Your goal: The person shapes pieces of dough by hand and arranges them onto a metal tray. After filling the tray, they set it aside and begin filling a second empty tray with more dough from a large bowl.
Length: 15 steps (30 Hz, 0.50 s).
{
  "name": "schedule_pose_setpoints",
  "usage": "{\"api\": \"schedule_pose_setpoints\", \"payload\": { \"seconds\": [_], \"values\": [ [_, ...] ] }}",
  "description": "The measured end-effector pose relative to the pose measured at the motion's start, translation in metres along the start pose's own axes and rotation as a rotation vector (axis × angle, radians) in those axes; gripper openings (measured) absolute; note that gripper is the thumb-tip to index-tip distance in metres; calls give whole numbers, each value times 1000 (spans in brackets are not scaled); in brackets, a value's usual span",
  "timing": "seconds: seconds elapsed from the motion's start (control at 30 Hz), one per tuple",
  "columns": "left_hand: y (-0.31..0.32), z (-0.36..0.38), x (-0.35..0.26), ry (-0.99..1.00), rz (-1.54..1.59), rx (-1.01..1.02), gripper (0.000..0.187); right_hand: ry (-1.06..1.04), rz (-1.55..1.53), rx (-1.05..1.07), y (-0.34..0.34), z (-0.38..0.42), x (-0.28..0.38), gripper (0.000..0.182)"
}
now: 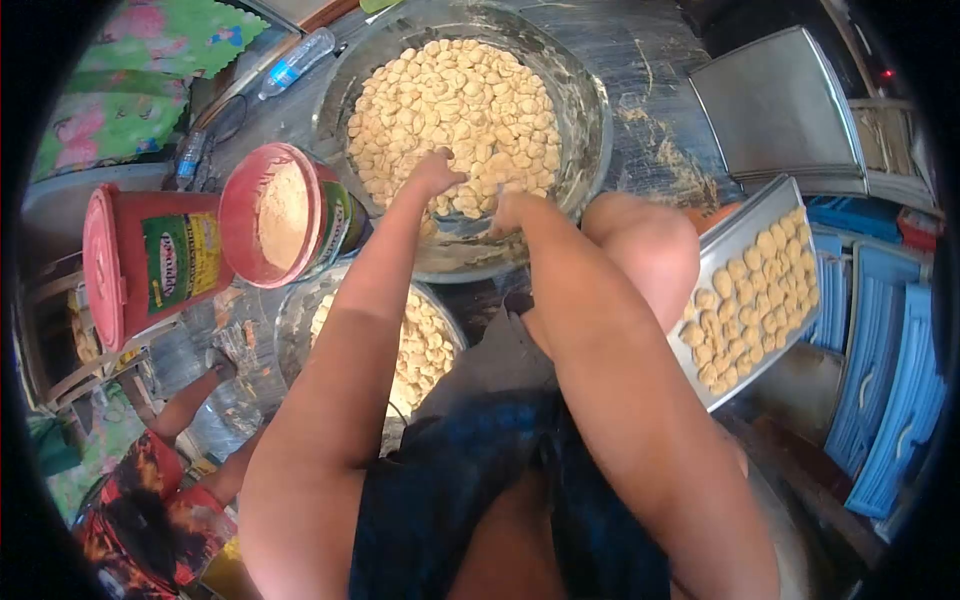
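A wide metal basin (590,110) in front of me holds a heap of small pale dough pieces (455,95). My left hand (435,173) is over the near side of the heap, thumb and a finger apart; its other fingers are hard to see. To its right, my right hand (508,208) reaches down at the near edge of the heap, its fingers mostly hidden. Between my hands lie a few dough pieces. A second basin (290,320) with more dough pieces (425,350) sits partly under my left forearm.
On the left stand an open red bucket (305,215) of flour (282,215) and a red-lidded bucket (105,265). A metal tray (705,395) on the right carries rows of dough pieces. Plastic bottles (297,62) lie at upper left. Another person's arm (190,405) shows at lower left.
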<state>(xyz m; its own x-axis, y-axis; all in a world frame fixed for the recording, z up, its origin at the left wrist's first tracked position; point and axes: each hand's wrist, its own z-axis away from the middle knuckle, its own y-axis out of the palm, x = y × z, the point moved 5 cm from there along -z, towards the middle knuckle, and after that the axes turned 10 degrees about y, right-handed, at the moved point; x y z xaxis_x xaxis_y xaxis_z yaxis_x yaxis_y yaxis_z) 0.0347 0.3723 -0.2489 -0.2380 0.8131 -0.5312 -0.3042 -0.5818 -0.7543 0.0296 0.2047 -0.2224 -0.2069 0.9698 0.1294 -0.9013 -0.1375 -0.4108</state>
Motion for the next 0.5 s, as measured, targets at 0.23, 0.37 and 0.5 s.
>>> {"api": "schedule_pose_setpoints", "payload": {
  "seconds": [0.23,0.37,0.5],
  "values": [
    [104,-85,-62,181,-241,225,87,362,-717,-420,-45,-3,-56,62],
    [139,-114,-112,324,-435,320,81,395,-888,-485,-64,-12,-83,70],
    [158,-132,-95,258,-592,432,76,322,-752,-470,-77,-17,-75,72]
  ]
}}
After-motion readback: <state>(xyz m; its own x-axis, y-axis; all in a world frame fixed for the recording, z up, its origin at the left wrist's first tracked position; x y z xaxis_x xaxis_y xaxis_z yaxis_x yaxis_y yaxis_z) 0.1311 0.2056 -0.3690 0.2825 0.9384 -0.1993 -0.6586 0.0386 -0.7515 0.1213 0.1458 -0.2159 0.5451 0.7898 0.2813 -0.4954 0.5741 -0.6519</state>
